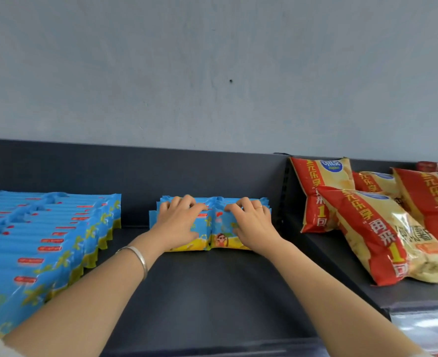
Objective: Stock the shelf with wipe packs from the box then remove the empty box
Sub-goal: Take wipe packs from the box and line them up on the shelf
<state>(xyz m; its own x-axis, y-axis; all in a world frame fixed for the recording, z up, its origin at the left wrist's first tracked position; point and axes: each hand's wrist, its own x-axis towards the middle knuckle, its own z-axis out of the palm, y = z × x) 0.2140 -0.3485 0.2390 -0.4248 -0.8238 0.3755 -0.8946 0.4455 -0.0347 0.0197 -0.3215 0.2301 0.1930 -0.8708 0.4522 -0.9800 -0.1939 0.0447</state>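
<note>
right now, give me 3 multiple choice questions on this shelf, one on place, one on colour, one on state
1. Where do the snack bags lie, relative to the wipe packs under the hands?
A. to the left
B. to the right
C. on top

2. What colour is most of the wipe pack wrapper?
A. blue
B. green
C. black

3. What are the left hand and right hand doing?
A. hanging in the air
B. resting on the wipe packs
C. holding a box

Answers: 1 B, the bags lie past the shelf divider on the right. 2 A, blue with a yellow lower edge. 3 B, both palms lie on the packs.
</note>
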